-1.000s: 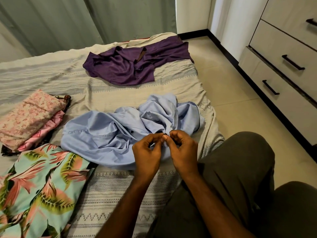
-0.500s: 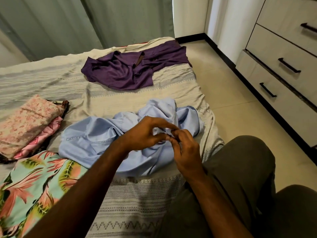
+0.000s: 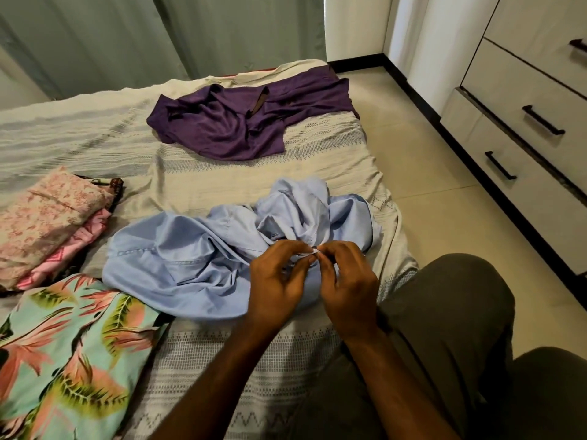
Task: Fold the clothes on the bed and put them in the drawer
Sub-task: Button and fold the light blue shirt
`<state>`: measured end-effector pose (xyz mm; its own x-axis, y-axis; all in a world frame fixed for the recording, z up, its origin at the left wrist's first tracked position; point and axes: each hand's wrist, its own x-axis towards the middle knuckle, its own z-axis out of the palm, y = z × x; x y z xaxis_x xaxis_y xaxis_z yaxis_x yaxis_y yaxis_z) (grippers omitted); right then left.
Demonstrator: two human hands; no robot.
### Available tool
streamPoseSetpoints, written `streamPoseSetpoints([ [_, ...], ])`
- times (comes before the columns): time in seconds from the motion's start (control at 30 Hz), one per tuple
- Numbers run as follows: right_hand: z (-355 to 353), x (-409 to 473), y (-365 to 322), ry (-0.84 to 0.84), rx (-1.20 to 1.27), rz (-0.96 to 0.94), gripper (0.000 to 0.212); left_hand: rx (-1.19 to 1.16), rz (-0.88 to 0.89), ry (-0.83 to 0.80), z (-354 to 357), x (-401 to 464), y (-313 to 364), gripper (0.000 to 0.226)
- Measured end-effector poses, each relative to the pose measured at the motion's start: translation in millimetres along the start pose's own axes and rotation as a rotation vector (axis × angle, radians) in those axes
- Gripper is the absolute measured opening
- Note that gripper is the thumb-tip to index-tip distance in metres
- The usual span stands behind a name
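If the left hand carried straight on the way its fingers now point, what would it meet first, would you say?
Most likely the right hand: the left hand points right across the light blue shirt, fingertips nearly touching already, though depth is uncertain.

Curtain (image 3: pixel 158 36): we see it hanging behind the bed.
Floor (image 3: pixel 422 185): we see pale tiles, dark skirting.
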<state>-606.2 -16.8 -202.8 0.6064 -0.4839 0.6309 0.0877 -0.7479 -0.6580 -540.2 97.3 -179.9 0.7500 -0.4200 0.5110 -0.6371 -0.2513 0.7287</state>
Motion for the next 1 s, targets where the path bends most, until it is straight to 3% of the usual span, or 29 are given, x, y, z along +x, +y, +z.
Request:
streamPoseSetpoints([
  [0.13,-0.3,1.7,2.3,0.003,0.039,-0.063,0.014,-0.164,-0.144,0.091,12.4,-9.8,12.8,0.007],
  [0.27,1.5,3.5,9.4,-0.007,0.039,-0.087,0.011,-0.359,-0.318,0.041,8.0,2.1,26.9,0.013],
  [0.5,1.4,7.7,12.0,-0.053,0.223,-0.066,0.014,-0.375,-0.291,-0.449,-20.8,36.2,11.9,0.017],
  [0.63,0.0,10.9,12.4,-0.038,0.262,0.096,0.022,-0.259,-0.250,-0.612,-27.4,57.7,0.4,0.013],
  [0.73,2.1,25.5,25.9,-0.146,0.291,0.178,0.029,-0.269,-0.202,-0.593,-37.6,85.3,-5.5,0.016],
  [0.87,6.7,51.9,34.6,-0.157,0.186,0.069,0.012,-0.256,-0.138,-0.594,-59.1,128.1,-8.2,0.018],
  [1.0,6.5,96.9,24.9,-0.282,0.379,0.155,0.019,-0.327,-0.129,-0.517,-84.7,165.5,-11.7,0.015],
])
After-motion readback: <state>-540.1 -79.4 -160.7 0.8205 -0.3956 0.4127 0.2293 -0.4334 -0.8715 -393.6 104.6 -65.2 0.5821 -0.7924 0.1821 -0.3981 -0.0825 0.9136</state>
